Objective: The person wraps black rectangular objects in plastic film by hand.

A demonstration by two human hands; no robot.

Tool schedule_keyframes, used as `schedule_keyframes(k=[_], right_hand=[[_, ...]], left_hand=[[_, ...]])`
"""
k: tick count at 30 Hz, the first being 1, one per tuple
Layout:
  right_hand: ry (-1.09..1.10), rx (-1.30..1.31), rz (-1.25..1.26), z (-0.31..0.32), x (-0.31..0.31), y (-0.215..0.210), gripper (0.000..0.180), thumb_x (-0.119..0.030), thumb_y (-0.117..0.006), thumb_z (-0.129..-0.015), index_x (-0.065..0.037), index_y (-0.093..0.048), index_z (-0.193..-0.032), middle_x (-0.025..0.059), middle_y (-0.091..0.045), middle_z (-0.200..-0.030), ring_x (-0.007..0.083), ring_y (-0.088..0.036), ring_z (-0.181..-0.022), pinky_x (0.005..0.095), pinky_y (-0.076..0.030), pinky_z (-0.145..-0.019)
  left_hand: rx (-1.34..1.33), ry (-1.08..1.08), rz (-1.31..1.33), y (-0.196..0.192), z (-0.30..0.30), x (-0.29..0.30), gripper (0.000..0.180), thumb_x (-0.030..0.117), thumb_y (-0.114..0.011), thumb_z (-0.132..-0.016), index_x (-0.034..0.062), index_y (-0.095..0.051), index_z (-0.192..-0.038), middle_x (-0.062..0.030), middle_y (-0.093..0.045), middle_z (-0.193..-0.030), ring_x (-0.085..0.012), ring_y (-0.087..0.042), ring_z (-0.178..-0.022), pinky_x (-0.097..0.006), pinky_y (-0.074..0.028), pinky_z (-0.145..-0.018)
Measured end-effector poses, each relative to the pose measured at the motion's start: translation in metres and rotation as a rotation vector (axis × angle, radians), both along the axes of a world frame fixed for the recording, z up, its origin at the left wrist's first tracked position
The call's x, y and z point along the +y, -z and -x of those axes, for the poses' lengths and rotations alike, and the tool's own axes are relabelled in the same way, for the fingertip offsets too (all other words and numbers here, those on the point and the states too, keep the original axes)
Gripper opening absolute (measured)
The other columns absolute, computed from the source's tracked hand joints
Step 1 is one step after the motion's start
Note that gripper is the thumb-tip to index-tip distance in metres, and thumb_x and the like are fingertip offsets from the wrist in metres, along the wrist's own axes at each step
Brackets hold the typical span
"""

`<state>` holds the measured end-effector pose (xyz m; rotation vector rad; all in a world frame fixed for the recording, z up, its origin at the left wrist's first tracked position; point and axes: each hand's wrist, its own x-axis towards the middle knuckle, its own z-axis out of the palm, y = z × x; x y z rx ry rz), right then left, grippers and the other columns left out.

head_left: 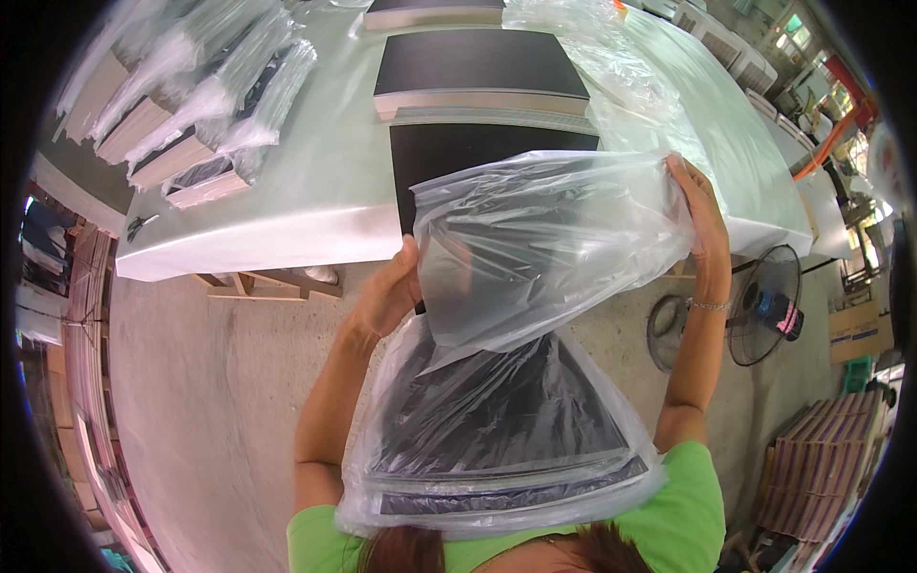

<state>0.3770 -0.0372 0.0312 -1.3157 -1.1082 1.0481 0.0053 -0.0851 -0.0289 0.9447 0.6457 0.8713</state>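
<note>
I hold a black flat board [497, 411] upright against my body, its lower end inside a clear plastic bag [544, 248]. My left hand [390, 291] grips the bag's open rim on the left side. My right hand [697, 205] grips the rim on the right, stretching the bag over the board's top end. The plastic is crumpled and folded across the middle of the board.
A white-covered table [315, 191] ahead carries stacked black boards [478, 62], loose clear plastic [630, 86] and several bagged boards [191, 105] at the far left. Two floor fans [764, 304] stand at the right on the concrete floor. Stacked cartons [821, 468] sit at the lower right.
</note>
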Motion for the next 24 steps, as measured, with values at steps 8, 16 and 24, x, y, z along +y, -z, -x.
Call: schedule_keyframes(k=[8, 16, 24], right_hand=[[0.048, 0.081, -0.018, -0.019, -0.009, 0.014, 0.028, -0.027, -0.056, -0.089, 0.000, -0.061, -0.098, 0.0018, -0.061, -0.087, 0.0071, -0.057, -0.076, 0.0195, -0.045, -0.066], [0.113, -0.107, 0.086, -0.042, -0.018, 0.043, 0.025, -0.026, -0.054, -0.090, -0.004, -0.061, -0.099, 0.0055, -0.062, -0.084, 0.0114, -0.057, -0.071, 0.0256, -0.045, -0.063], [-0.014, -0.825, -0.408, 0.044, -0.038, 0.015, 0.019, -0.009, -0.060, -0.081, -0.007, -0.060, -0.099, 0.0112, -0.056, -0.093, 0.0243, -0.054, -0.085, 0.0317, -0.043, -0.076]], left_hand=[[0.056, -0.037, -0.106, 0.007, -0.010, -0.014, 0.047, 0.042, -0.063, -0.082, 0.0044, -0.056, -0.110, -0.0040, -0.060, -0.094, -0.0122, -0.057, -0.084, -0.028, -0.043, -0.082], [0.012, -0.212, 0.039, 0.004, -0.028, -0.013, 0.019, 0.023, -0.061, -0.087, 0.0047, -0.063, -0.089, 0.0010, -0.058, -0.075, -0.0051, -0.052, -0.067, -0.019, -0.042, -0.061], [0.103, -0.122, -0.074, -0.008, -0.032, -0.007, 0.016, 0.019, -0.064, -0.085, 0.0040, -0.064, -0.081, 0.0013, -0.057, -0.066, -0.0047, -0.048, -0.056, -0.019, -0.035, -0.048]])
